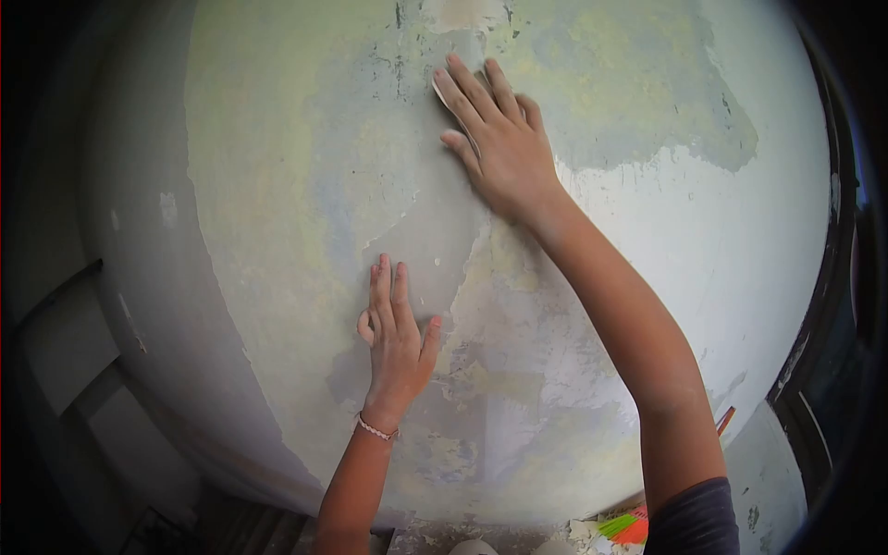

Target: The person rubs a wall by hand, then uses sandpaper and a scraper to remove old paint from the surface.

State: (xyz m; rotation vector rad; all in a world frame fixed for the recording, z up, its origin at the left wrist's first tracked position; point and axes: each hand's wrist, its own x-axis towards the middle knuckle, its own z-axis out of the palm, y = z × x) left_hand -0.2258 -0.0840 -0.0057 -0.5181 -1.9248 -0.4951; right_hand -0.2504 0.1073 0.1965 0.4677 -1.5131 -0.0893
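Note:
A patchy wall (610,240) with peeling paint and bare grey plaster fills most of the view. High on it, my right hand (504,153) lies flat over a thin, pale-edged sheet (442,96) that looks like sandpaper. The palm and fingers press the sheet to the wall and hide most of it. Lower and to the left, my left hand (393,324) rests against the wall with its fingers stretched upward and nothing in it. A braided bracelet (377,429) circles the left wrist.
A dark frame (814,407) borders the wall at the right. Stair-like steps (264,532) show at the lower left. At the bottom, pale flakes (585,531) lie near a bright green and orange object (624,527). A dark rail (60,291) is at the far left.

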